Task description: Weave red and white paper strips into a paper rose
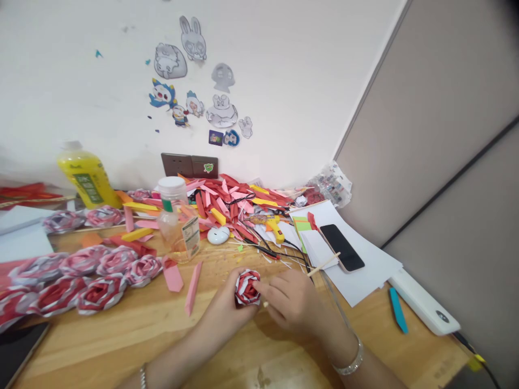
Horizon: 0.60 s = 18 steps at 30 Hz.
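A red and white folded paper rose [247,287] is wrapped in my left hand [231,297], above the front of the wooden table. My right hand [290,300] is closed around a thin wooden stick [324,264], whose upper end sticks out past the knuckles and whose pale tip shows below the fingers. The index fingertip of that hand touches the rose's right side. Left of my hands lie a pink paper strip [193,288] and rows of finished-looking paper roses [101,293], pink, red and white.
Behind my hands are a heap of folded paper strips [219,197], a yellow glue gun [275,227], a white earbud case [218,234] and a clear bottle [172,232]. A phone [341,247] lies on white paper [365,273] at right. A yellow bottle [89,181] stands left.
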Tool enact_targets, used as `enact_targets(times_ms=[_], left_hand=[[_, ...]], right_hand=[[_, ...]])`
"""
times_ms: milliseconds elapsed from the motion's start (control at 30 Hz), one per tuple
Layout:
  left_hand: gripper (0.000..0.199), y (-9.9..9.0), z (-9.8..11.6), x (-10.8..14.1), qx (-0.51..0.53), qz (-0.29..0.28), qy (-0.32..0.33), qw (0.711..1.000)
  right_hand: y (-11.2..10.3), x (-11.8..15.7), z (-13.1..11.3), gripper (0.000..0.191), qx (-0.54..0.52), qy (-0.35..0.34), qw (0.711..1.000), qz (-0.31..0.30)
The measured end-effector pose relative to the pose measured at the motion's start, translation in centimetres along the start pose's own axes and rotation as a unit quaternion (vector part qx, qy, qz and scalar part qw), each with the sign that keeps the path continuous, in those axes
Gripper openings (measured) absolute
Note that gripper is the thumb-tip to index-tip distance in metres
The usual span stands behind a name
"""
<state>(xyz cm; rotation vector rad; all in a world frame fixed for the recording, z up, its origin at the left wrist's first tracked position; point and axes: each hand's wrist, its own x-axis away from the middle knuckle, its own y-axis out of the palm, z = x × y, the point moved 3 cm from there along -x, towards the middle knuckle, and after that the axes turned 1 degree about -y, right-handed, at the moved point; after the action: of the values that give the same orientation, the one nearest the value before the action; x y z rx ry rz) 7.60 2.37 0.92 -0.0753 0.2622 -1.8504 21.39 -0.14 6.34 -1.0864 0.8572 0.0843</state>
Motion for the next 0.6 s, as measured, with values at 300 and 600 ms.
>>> enact_targets(times_ms=[300,600], left_hand=[[0.035,0.15,-0.08,-0.01,0.035,-0.009,0.001,0.999],[0.044,-0.27,-0.32,-0.38,0.036,0.012,0.004,0.999]], right_hand=[[0.67,0.22,0.22,0.026,-0.049,0.024,0.998,-0.028],[0.57,0.56,0.71,0.029,-0.025,0.076,0.997,0.009]])
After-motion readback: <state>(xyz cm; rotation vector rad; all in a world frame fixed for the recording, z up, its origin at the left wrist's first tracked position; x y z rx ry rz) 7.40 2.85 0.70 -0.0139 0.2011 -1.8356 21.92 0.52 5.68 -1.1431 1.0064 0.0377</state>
